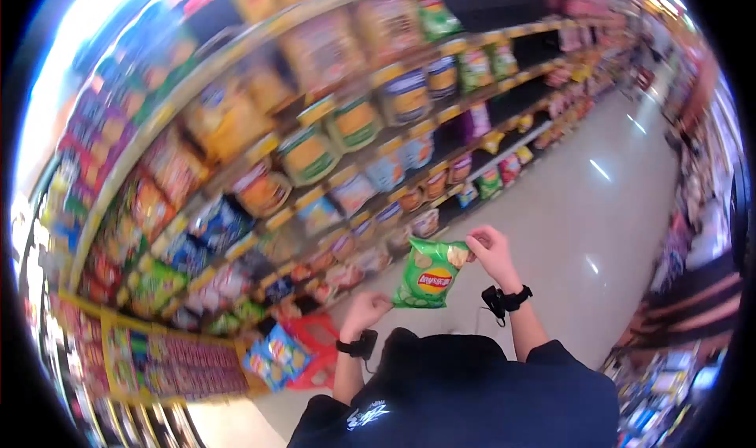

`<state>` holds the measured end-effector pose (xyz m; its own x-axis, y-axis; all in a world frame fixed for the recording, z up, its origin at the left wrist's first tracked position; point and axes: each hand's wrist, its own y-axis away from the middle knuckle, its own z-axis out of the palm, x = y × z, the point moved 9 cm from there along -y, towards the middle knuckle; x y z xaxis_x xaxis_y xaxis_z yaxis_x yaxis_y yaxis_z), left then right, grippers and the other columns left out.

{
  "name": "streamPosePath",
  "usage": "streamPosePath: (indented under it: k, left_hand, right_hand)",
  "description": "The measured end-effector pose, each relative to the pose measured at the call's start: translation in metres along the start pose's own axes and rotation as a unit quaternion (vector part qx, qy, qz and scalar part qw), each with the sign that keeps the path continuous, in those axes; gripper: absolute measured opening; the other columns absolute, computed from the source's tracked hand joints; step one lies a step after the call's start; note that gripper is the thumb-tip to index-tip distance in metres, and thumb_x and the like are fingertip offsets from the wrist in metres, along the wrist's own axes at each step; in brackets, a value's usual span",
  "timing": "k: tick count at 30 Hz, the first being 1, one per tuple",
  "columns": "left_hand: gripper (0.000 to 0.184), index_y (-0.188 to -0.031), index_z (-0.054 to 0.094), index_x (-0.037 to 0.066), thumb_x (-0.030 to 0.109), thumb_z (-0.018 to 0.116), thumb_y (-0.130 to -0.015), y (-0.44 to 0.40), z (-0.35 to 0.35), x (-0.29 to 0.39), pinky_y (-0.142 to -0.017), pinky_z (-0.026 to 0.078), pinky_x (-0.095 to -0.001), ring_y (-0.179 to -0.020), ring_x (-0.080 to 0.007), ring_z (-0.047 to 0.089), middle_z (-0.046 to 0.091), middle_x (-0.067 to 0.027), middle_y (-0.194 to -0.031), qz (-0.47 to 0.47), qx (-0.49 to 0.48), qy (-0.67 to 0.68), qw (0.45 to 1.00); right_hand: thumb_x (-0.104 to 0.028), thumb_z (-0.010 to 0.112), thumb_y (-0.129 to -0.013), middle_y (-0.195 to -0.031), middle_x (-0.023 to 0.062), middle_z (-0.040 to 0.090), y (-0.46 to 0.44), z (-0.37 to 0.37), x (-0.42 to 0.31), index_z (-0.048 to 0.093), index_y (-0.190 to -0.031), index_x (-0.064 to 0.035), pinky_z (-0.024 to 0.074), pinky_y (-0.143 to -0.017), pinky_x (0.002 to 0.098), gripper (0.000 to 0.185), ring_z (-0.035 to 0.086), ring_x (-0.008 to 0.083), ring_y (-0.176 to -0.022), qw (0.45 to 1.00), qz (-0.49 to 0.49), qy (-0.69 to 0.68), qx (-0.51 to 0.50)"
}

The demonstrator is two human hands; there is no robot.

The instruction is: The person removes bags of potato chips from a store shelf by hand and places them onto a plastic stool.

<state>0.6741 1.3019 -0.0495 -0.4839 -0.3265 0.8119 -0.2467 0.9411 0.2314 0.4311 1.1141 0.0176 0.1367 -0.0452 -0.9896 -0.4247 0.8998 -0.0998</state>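
A green Lay's chip bag (pixel 429 274) hangs in front of my body between my two hands. My right hand (pixel 490 253) pinches its upper right corner. At the lower left corner, my left hand (pixel 367 309) has its fingers closed on the bag's edge. Both wrists wear black straps with small devices. Below and left of my left hand are a red basket or bag (pixel 319 339) and blue chip bags (pixel 277 357) at its side; whether they lie inside it I cannot tell.
A long snack shelf (pixel 260 153) with several tiers of bagged chips and tubs curves along the left. The grey tiled aisle floor (pixel 583 212) runs away to the upper right. More stocked goods (pixel 669 377) line the right side.
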Motion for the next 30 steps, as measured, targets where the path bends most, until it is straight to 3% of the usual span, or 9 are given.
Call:
streamPosePath:
  k: [3, 8, 14, 20, 21, 22, 24, 30]
  left_hand:
    - [0.018, -0.083, 0.065, -0.001, 0.015, 0.066, -0.076, -0.058, 0.046, 0.038, -0.053, 0.043, -0.0296, -0.057, -0.0122, 0.054, 0.06, -0.0091, -0.062, 0.039, -0.087, -0.045, 0.994]
    - [0.017, -0.085, 0.065, -0.001, 0.015, 0.065, -0.077, -0.123, 0.123, 0.103, -0.049, 0.039, -0.0259, -0.054, -0.0079, 0.05, 0.056, -0.0016, -0.059, 0.127, -0.188, -0.092, 0.969]
    - [0.019, -0.086, 0.065, 0.002, 0.018, 0.067, -0.076, -0.195, 0.173, 0.163, -0.049, 0.038, -0.0298, -0.052, -0.0118, 0.05, 0.054, -0.0048, -0.056, 0.155, -0.254, -0.058, 0.953]
    - [0.021, -0.087, 0.063, 0.001, 0.02, 0.065, -0.078, -0.283, 0.173, 0.227, -0.049, 0.038, -0.0327, -0.052, -0.0156, 0.049, 0.054, -0.0079, -0.057, 0.203, -0.219, -0.055, 0.953]
    - [0.021, -0.087, 0.063, 0.001, 0.019, 0.064, -0.077, -0.295, 0.156, 0.25, -0.05, 0.04, -0.0352, -0.053, -0.0216, 0.053, 0.055, -0.0118, -0.059, 0.233, -0.175, -0.049, 0.955]
    - [0.017, -0.081, 0.061, 0.002, 0.017, 0.064, -0.075, -0.315, 0.142, 0.261, -0.05, 0.041, -0.0339, -0.053, -0.0216, 0.055, 0.057, -0.0127, -0.06, 0.264, -0.113, -0.071, 0.955]
    - [0.019, -0.082, 0.065, 0.004, 0.023, 0.062, -0.076, -0.353, 0.111, 0.271, -0.053, 0.044, -0.0401, -0.06, -0.0306, 0.06, 0.059, -0.0142, -0.062, 0.226, -0.06, -0.045, 0.971]
    - [0.013, -0.078, 0.064, 0.007, 0.019, 0.059, -0.076, -0.42, 0.022, 0.337, -0.056, 0.046, -0.042, -0.062, -0.0333, 0.061, 0.061, -0.0146, -0.064, 0.243, 0.091, -0.074, 0.963]
  right_hand:
    - [-0.004, 0.064, -0.084, -0.079, 0.0062, 0.062, 0.015, -0.074, 0.004, 0.057, -0.097, 0.0027, 0.0496, -0.059, 0.0239, 0.017, 0.061, 0.0118, -0.065, 0.994, 0.03, -0.043, 0.091]
    - [-0.003, 0.064, -0.083, -0.081, 0.0062, 0.062, 0.048, -0.167, -0.011, 0.058, -0.098, 0.0026, 0.0511, -0.066, 0.0255, 0.017, 0.061, 0.0123, -0.072, 0.971, -0.002, -0.096, 0.219]
    - [-0.002, 0.065, -0.082, -0.08, 0.0059, 0.063, -0.002, -0.236, -0.026, 0.06, -0.094, 0.0027, 0.0491, -0.064, 0.0245, 0.014, 0.06, 0.0113, -0.07, 0.963, -0.045, -0.064, 0.258]
    - [-0.005, 0.067, -0.081, -0.075, 0.0038, 0.063, -0.157, -0.242, -0.104, 0.062, -0.087, 0.0023, 0.0467, -0.06, 0.0225, 0.011, 0.059, 0.0083, -0.067, 0.973, -0.035, 0.067, 0.217]
    - [-0.005, 0.068, -0.08, -0.075, 0.0034, 0.064, -0.187, -0.238, -0.122, 0.063, -0.086, 0.0022, 0.0465, -0.06, 0.0222, 0.011, 0.059, 0.0077, -0.067, 0.975, -0.041, 0.091, 0.198]
    - [-0.005, 0.068, -0.08, -0.074, 0.003, 0.064, -0.219, -0.234, -0.14, 0.063, -0.086, 0.002, 0.0463, -0.059, 0.0218, 0.011, 0.058, 0.0072, -0.067, 0.976, -0.047, 0.117, 0.178]
    - [-0.005, 0.067, -0.08, -0.074, 0.0026, 0.064, -0.277, -0.225, -0.176, 0.063, -0.086, 0.002, 0.0457, -0.059, 0.021, 0.01, 0.058, 0.0065, -0.066, 0.97, -0.099, 0.158, 0.154]
    - [-0.006, 0.065, -0.082, -0.074, 0.0021, 0.064, -0.417, -0.202, -0.222, 0.063, -0.087, 0.0019, 0.0456, -0.058, 0.0198, 0.009, 0.058, 0.0057, -0.066, 0.972, -0.157, 0.159, 0.069]
